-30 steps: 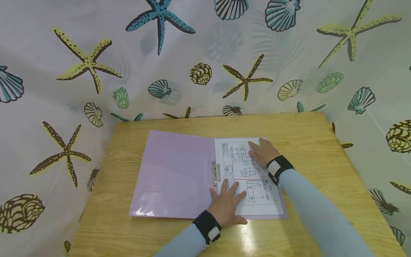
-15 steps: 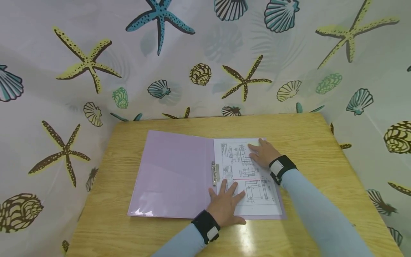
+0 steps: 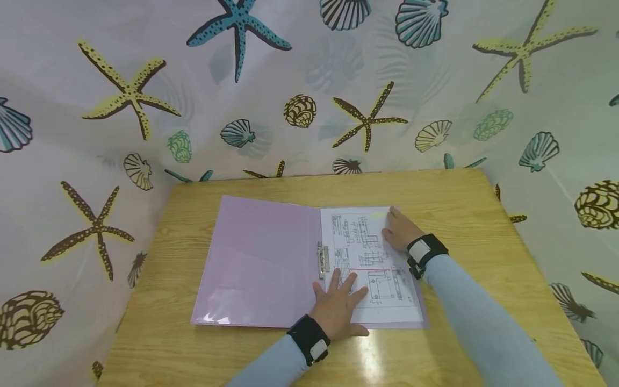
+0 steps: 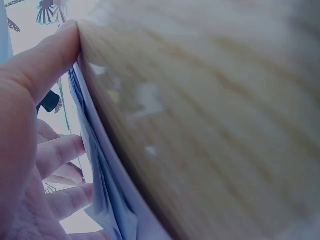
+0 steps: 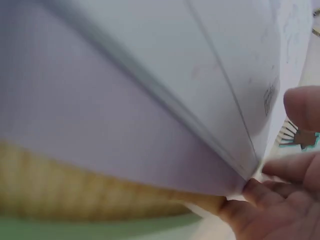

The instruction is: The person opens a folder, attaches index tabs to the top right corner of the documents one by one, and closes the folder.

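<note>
A lilac clip folder point(image 3: 261, 263) lies open on the wooden table point(image 3: 159, 301). Sheets with black technical drawings point(image 3: 382, 250) sit on its right side beside a metal clip point(image 3: 323, 260). My left hand point(image 3: 336, 309) rests with spread fingers on the lower left of the paper. In the left wrist view its thumb point(image 4: 60, 50) is at the folder's bottom edge. My right hand point(image 3: 403, 230) is at the top right corner of the sheets. In the right wrist view its fingertips point(image 5: 257, 192) touch the corner, fingers bent, while the thumb point(image 5: 302, 107) stands apart from it.
A white cloth printed with starfish and shells point(image 3: 309, 64) hangs behind the table and along both sides. Both wrists wear black straps point(image 3: 427, 250) over light blue sleeves point(image 3: 483, 317). Light reflects off the table's front part.
My right hand's fingers have drawn in from the drawings toward the top right corner and bent. A faint yellow patch near that corner now shows. The left hand stays in place.
</note>
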`<state>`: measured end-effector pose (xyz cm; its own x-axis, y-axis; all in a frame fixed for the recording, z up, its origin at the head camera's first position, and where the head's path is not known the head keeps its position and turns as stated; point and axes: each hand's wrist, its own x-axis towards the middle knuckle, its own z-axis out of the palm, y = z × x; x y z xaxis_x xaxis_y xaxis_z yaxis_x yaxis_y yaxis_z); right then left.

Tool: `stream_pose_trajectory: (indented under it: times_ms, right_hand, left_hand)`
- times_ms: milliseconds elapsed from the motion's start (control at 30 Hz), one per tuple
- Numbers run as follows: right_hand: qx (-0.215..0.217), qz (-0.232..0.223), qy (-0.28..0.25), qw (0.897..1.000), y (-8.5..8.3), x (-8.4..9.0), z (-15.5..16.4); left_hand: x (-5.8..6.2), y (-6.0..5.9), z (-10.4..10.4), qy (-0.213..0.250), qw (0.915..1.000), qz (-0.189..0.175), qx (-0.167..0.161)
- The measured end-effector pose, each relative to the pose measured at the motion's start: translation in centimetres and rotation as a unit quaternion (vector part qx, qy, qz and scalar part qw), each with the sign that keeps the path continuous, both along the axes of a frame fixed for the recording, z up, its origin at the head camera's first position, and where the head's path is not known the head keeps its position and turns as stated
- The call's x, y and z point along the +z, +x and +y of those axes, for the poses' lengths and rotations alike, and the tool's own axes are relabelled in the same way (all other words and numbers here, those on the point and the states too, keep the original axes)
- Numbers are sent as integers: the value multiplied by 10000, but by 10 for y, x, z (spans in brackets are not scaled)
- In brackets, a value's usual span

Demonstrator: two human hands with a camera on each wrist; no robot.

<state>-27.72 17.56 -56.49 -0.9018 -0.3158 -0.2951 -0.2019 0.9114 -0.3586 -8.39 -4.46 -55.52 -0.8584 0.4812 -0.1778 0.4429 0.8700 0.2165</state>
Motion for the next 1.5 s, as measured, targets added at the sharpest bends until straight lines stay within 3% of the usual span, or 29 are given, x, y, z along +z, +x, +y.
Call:
stream_pose_trajectory:
  times_ms: [200, 433, 600, 800, 1033, 1267, 1367, 1500]
  right_hand:
    - [-602, -101, -452, 9971, 12, 14, 5]
    - [-284, 160, -102, 9994, 58, 40, -8]
    - [-263, 360, -3, 9990, 90, 41, -16]
    - [-335, 636, -71, 9974, 112, 34, -14]
    - [-243, 684, -197, 9972, 124, 25, -6]
    - [-176, 678, -254, 9972, 130, 25, -7]
    - [-124, 818, -111, 9965, 122, 26, -12]
    - [-117, 920, 15, 9957, 96, 27, -27]
  left_hand:
    - [-1, 0, 0, -36, 10000, -1, -15]
    - [0, 1, 1, -161, 9998, 72, -67]
    - [1, 0, 0, -269, 9993, 212, -150]
    - [6, 1, -5, -135, 9995, 269, -127]
    - [22, 11, -23, 44, 9998, 181, -53]
    - [24, 27, -38, -30, 9988, -254, -427]
    - [22, 30, -41, -80, 9980, -377, -499]
    - [20, 32, -42, -121, 9976, -452, -510]
